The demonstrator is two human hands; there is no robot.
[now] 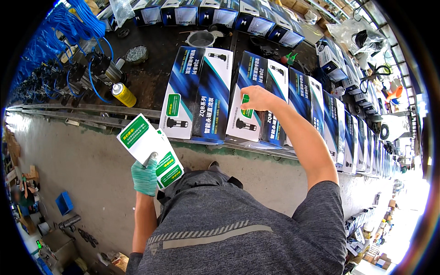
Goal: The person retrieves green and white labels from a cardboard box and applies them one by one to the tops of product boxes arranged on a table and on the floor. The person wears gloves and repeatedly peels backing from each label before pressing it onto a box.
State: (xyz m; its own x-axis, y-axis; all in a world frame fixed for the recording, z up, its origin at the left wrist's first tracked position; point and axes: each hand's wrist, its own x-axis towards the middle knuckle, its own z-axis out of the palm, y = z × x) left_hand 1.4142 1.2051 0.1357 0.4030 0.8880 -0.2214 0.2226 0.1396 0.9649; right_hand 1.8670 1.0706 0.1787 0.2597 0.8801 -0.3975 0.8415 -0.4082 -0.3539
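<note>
My left hand (145,176), in a green knit glove with grey fingertips, grips several white sheets (137,133) bearing green rectangular stickers (139,132). My bare right hand (259,99) is at the near face of a blue-and-white carton (270,72), fingers curled at a green sticker (246,111). That sticker lies against the carton's white area, partly hidden by the fingers. To its left stands another blue-and-white carton (213,87) with a green sticker (173,105) on its white area.
More cartons (333,119) run in a row to the right along the workbench (91,107). Others line the back. A yellow spray can (124,95), metal pumps (106,68) and blue cables (68,23) are at the left. A blue bin (64,203) sits on the floor.
</note>
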